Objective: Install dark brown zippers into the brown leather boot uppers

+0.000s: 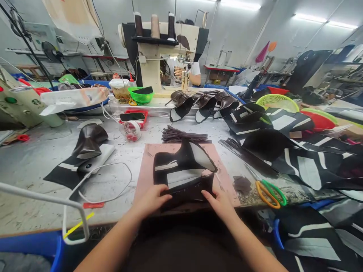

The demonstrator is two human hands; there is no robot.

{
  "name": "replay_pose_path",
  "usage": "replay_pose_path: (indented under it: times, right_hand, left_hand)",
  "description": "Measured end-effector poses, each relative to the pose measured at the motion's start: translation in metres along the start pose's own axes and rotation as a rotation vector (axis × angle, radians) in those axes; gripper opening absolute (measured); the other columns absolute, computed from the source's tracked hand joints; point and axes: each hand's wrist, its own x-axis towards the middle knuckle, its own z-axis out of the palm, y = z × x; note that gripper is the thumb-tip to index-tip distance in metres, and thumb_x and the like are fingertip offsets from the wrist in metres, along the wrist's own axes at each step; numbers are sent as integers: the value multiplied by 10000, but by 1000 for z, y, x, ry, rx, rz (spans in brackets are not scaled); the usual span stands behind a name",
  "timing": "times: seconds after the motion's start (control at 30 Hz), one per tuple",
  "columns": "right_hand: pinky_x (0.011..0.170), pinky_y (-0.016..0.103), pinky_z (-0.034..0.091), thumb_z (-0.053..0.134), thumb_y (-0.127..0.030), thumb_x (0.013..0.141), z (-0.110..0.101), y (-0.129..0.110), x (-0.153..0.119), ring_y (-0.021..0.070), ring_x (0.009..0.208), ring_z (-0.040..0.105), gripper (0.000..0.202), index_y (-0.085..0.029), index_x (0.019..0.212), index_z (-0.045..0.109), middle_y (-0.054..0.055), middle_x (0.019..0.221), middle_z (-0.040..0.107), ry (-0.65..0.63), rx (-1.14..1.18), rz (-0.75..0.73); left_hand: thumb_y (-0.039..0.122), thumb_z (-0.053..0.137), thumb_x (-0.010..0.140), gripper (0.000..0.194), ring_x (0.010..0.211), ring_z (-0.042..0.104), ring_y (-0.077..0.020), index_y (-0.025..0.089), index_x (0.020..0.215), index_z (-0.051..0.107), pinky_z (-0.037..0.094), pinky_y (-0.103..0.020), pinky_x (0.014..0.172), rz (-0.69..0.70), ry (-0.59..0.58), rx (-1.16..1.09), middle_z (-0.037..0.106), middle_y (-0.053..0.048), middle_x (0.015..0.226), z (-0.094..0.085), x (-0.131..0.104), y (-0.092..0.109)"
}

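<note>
A worktable (28,158) spreads across the view, and on it, in front of the person, lies a pink board (144,162). The dark leather piece (184,170) rests on that board, most of it reaching away from the grip toward the table's far side. It looks about as deep as wide, so no long axis stands out, but its near edge runs left to right between the hands. The left hand (154,198) pinches the near left corner, the right hand (218,198) the near right, thumbs on top, fingers partly hidden. The grey panel (202,155) lies far and right, nearer the right hand. Closer in, a white strip (184,176) runs crosswise, with small white marks (181,191) between the thumbs.
</note>
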Motion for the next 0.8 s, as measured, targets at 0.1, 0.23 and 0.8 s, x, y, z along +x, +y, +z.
replay_pose_path:
  times: [0.1, 0.23, 0.8]
  right_hand:
    - [496, 299, 387, 577, -440, 708, 4, -7, 2, 172, 503, 470, 250, -224, 616, 493, 5, 533, 497, 249, -216, -75]
    - [577, 287, 397, 503, -299, 784, 16, -39, 6, 170, 602, 502, 131, -211, 688, 506, 36, 623, 545, 179, -246, -590]
    - [484, 218, 286, 507, -208, 696, 63, -70, 34, 95, 485, 355, 75, -189, 769, 510, -70, 532, 375, -531, 387, -20]
  left_hand:
    - [302, 476, 755, 186, 787, 585, -186, 186, 836, 597, 405, -254, 667, -20, 11, 36, 648, -23, 839, -2, 12, 0]
    - [276, 489, 732, 163, 779, 583, -196, 180, 793, 606, 389, -253, 643, -4, -8, 76, 651, -34, 819, 1, 18, 0]
    - [77, 439, 770, 178, 870, 493, -239, 141, 804, 601, 343, -356, 737, 400, 357, 677, 589, -98, 848, -36, 62, 9]
